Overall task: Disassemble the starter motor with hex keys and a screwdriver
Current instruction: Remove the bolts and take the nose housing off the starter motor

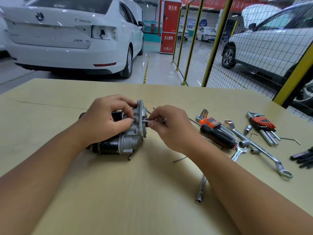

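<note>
Starter motor (118, 133) lies on its side on the pale, matte wooden tabletop (118, 192), its black cylindrical body pointing left and its cast, dull-silver aluminium nose housing facing right. I see my left hand (105, 121) curled over the top of it, fingers wrapped round the housing and thumb pressed near a boss. My right hand (169, 128) pinches a thin steel hex key (159, 114) between thumb and fingertips, its short end meeting the flange face; I cannot tell whether it is seated in a screw head. A short dark bolt (130, 156) lies just beside the housing's near edge, touching or nearly so. To the right, well apart from the motor, I see a screwdriver (218, 135) with a ribbed black-and-orange grip, a hex key set (210, 122) in an orange holder, a second hex key set (262, 124) in a red holder, and a long chromed ring spanner (257, 146) with offset ends. A slim socket extension (201, 189) lies nearer me
</note>
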{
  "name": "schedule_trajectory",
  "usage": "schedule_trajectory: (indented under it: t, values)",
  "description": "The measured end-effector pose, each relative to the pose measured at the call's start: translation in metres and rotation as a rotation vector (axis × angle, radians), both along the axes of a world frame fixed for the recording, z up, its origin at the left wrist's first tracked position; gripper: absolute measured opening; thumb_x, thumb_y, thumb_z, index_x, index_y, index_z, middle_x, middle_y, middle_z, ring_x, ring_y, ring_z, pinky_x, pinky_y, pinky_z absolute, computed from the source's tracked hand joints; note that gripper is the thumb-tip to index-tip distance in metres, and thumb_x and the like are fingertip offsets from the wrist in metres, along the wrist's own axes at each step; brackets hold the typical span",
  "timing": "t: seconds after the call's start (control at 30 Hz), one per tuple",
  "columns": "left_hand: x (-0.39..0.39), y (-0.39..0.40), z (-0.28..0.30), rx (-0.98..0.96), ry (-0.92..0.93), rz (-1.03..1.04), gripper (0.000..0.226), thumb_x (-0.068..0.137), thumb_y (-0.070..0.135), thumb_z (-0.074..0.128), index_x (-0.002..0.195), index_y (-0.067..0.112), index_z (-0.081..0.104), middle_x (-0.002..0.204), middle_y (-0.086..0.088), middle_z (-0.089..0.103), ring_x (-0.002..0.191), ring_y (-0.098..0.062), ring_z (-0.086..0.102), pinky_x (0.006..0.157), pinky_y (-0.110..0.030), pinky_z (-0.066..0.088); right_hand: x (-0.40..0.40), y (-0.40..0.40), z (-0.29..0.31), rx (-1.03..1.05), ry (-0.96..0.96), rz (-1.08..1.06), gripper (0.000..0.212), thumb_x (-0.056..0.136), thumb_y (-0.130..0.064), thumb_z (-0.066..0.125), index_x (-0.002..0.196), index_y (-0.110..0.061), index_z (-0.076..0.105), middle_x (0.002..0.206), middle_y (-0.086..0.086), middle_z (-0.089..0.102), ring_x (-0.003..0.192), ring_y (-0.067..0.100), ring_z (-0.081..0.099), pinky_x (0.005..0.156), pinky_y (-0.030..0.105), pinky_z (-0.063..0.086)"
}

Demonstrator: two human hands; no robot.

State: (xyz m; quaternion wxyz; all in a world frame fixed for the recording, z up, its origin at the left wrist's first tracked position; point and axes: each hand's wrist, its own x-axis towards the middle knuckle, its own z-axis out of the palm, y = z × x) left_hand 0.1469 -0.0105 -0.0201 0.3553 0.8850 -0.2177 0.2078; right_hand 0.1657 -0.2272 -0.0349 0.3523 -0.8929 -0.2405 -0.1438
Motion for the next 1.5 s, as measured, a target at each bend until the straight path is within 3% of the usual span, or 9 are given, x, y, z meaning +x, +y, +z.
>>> schedule_trajectory:
  t: [0.23,0.47,0.67,0.87,1.0,1.1,1.2,1.33,1.5]
  values:
    - [0.0008,0.0006,-0.0007,-0.003,-0.002,-0.002,0.019,0.080,-0.006,0.079,0.078,0.013,0.077,0.114,0.003,0.072,0.110,-0.005,0.066,0.103,-0.023,0.047,0.0001,-0.0013,-0.0002,0.034,0.010,0.010,0.009,0.093,-0.032,0.068,0.090,-0.026,0.073,0.075,-0.007,0.058,0.075,0.010,0.054,0.068,0.030,0.041]
    - [0.0013,0.0013,-0.0008,-0.006,0.001,0.000,0.019,0.079,-0.006,0.078,0.078,0.013,0.077,0.114,0.003,0.073,0.110,-0.004,0.065,0.101,-0.020,0.046,-0.0008,0.0002,-0.0006,0.054,0.026,0.006,0.009,0.088,-0.021,0.074,0.087,-0.027,0.068,0.073,-0.012,0.052,0.070,0.001,0.048,0.064,0.021,0.034]
    - [0.0010,0.0009,-0.0001,-0.008,0.001,-0.001,0.019,0.079,-0.007,0.078,0.077,0.012,0.077,0.113,0.002,0.073,0.109,-0.005,0.066,0.101,-0.021,0.047,0.0014,-0.0022,0.0016,-0.009,0.008,-0.018,0.014,0.096,-0.028,0.065,0.086,-0.021,0.071,0.080,0.000,0.060,0.079,0.015,0.053,0.068,0.030,0.036]
    - [0.0008,0.0014,0.0001,-0.009,0.007,-0.004,0.019,0.079,-0.006,0.079,0.078,0.013,0.078,0.113,0.002,0.073,0.110,-0.004,0.066,0.102,-0.021,0.047,0.0005,-0.0016,0.0015,0.036,0.026,-0.009,0.008,0.090,-0.025,0.073,0.084,-0.026,0.068,0.076,-0.009,0.055,0.073,0.003,0.050,0.064,0.019,0.033]
    - [0.0003,0.0010,0.0003,-0.011,0.015,-0.003,0.019,0.080,-0.006,0.078,0.078,0.013,0.078,0.114,0.002,0.073,0.111,-0.006,0.066,0.102,-0.024,0.048,0.0012,-0.0022,0.0007,-0.004,0.019,-0.009,0.012,0.094,-0.031,0.068,0.090,-0.022,0.075,0.078,-0.005,0.055,0.076,0.009,0.051,0.066,0.026,0.035]
    - [-0.0002,0.0010,0.0005,-0.007,0.012,-0.003,0.019,0.080,-0.007,0.078,0.078,0.012,0.078,0.113,0.002,0.073,0.110,-0.007,0.066,0.102,-0.022,0.047,0.0009,-0.0023,0.0012,-0.006,0.008,-0.009,0.003,0.091,-0.025,0.072,0.088,-0.024,0.072,0.079,-0.008,0.054,0.075,0.003,0.050,0.066,0.020,0.034]
    - [0.0000,0.0011,0.0006,-0.003,0.014,-0.002,0.017,0.080,-0.007,0.078,0.079,0.010,0.078,0.114,0.000,0.073,0.110,-0.008,0.066,0.102,-0.022,0.047,-0.0004,-0.0026,0.0005,0.008,0.016,-0.006,0.012,0.086,-0.023,0.077,0.087,-0.029,0.066,0.078,-0.012,0.054,0.074,0.000,0.049,0.065,0.020,0.034]
    - [0.0000,0.0008,0.0000,-0.010,0.017,-0.006,0.017,0.080,-0.006,0.079,0.079,0.011,0.078,0.114,0.001,0.073,0.111,-0.006,0.066,0.102,-0.023,0.047,-0.0002,-0.0027,0.0015,0.010,0.003,-0.012,0.009,0.090,-0.031,0.072,0.096,-0.026,0.075,0.078,-0.010,0.053,0.076,0.002,0.051,0.066,0.018,0.035]
    - [0.0012,0.0011,-0.0004,-0.023,0.027,-0.006,0.020,0.080,-0.006,0.080,0.078,0.014,0.078,0.114,0.003,0.073,0.111,-0.005,0.066,0.102,-0.025,0.048,0.0008,-0.0030,0.0029,-0.010,-0.005,-0.024,0.003,0.089,-0.022,0.075,0.091,-0.023,0.076,0.081,-0.011,0.052,0.074,-0.001,0.050,0.064,0.010,0.031]
